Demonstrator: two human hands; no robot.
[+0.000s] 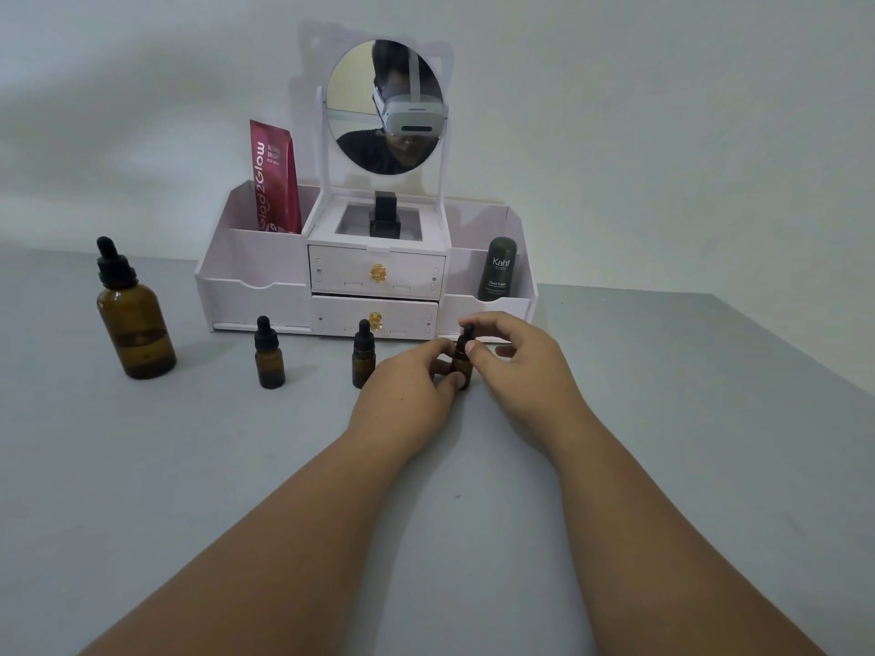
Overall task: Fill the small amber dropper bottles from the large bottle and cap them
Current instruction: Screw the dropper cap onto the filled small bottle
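Observation:
Three small amber dropper bottles stand in a row on the grey table. The left one [269, 355] and the middle one [363, 353] are capped and untouched. My left hand [408, 385] grips the body of the right small bottle [462, 364], which stands upright on the table. My right hand [513, 352] pinches its black dropper cap [468, 334] between thumb and fingers. The large amber bottle [135, 319] stands far left, capped with a black dropper, partly filled with dark liquid.
A white vanity organiser [369, 277] with a round mirror and two drawers stands behind the bottles. It holds a pink tube [275, 179], a black bottle [385, 215] and a dark green Kahf bottle [499, 269]. The table's right edge [781, 343] runs diagonally.

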